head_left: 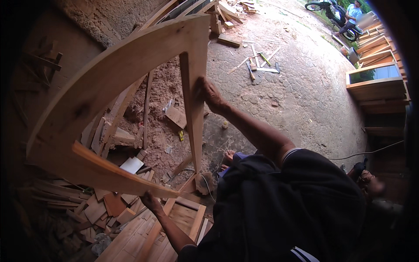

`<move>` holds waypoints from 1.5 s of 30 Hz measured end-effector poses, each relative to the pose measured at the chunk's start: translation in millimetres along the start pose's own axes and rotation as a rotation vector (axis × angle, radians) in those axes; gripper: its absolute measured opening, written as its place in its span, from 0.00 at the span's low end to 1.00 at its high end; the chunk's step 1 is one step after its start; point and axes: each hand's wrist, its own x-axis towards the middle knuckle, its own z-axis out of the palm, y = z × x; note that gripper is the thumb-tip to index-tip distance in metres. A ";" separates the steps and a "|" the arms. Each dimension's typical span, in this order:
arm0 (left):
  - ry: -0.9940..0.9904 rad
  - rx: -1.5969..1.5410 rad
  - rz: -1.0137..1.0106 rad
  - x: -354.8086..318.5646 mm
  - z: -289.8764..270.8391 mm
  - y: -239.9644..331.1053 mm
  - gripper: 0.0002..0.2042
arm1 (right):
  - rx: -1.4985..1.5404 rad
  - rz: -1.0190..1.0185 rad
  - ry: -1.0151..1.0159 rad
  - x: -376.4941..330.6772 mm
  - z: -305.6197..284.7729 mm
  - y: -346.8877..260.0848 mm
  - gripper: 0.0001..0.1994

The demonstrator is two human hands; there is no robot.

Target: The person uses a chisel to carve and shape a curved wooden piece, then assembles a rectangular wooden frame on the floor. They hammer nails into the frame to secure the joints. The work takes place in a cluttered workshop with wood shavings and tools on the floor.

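A large pale wooden frame (144, 46), with one curved side and straight members, is raised and tilted in front of me. It looks like an arched window or door frame; a dark knot marks its curved side. My right hand (211, 96) is closed round the straight upright member on the right. Lower down, my left hand (150, 201) grips the bottom edge of the frame, its fingers partly hidden behind the wood. Through the opening I see dirt ground and a flat brown wood offcut (176, 117).
Wood scraps (98, 209) lie heaped at lower left, beside a planked wooden panel (131, 238). A hammer (264, 59) and a brush (252, 65) lie on the cracked floor. One person (352, 15) sits by a motorcycle (334, 13); another (369, 181) is at right. A cable (371, 153) crosses the right.
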 end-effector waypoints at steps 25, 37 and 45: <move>-0.332 0.835 0.030 59.4 247.1 202.6 0.22 | 0.104 0.445 0.117 151.7 -335.6 23.6 0.48; -0.255 0.632 0.216 189.2 385.7 277.9 0.30 | 0.301 0.587 0.408 280.1 -433.6 93.8 0.47; -0.444 0.564 0.196 324.1 531.3 228.8 0.31 | 0.219 0.799 0.533 353.7 -515.4 195.3 0.52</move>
